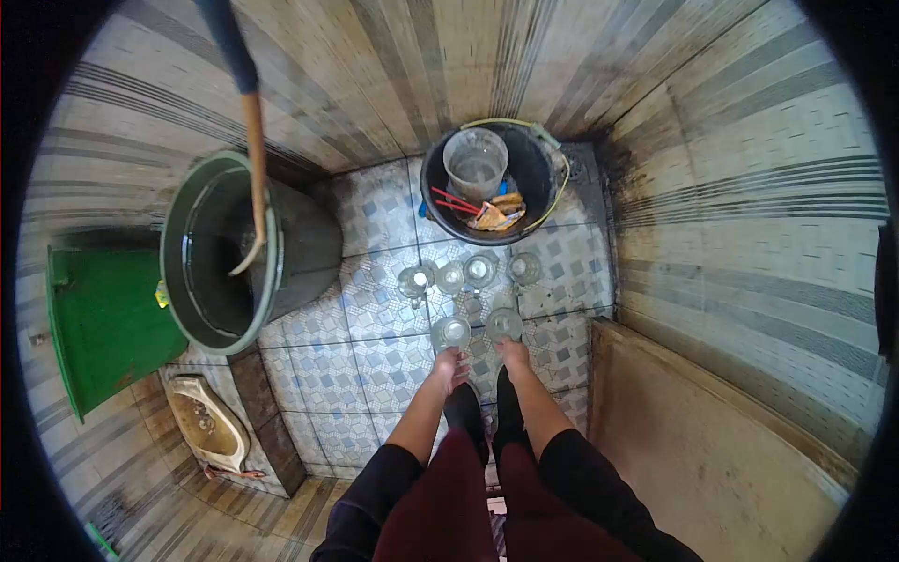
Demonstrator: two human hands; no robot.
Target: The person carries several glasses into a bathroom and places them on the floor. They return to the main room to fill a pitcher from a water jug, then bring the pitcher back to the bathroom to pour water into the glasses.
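Observation:
My left hand (pixel 452 365) is closed at the near side of a clear glass mug (pixel 451 332) low over the tiled floor. Beside it, my right hand (pixel 512 352) grips a second glass mug (pixel 504 324) at its near edge. Just beyond them, several more clear glasses stand in a loose row, among them a glass mug with a handle (pixel 416 280), two glasses close together in the middle, and one glass (pixel 524 269) at the right. Both my feet are right behind my hands.
A black bucket (pixel 433 201) by the far wall holds a clear plastic tub (pixel 476 159), red sticks and crumpled wrappers. At left stand a large grey-green water barrel (pixel 304 239) with a pipe over it, a green panel (pixel 112 318) and a squat toilet (pixel 208 423). A board (pixel 712 440) leans at right.

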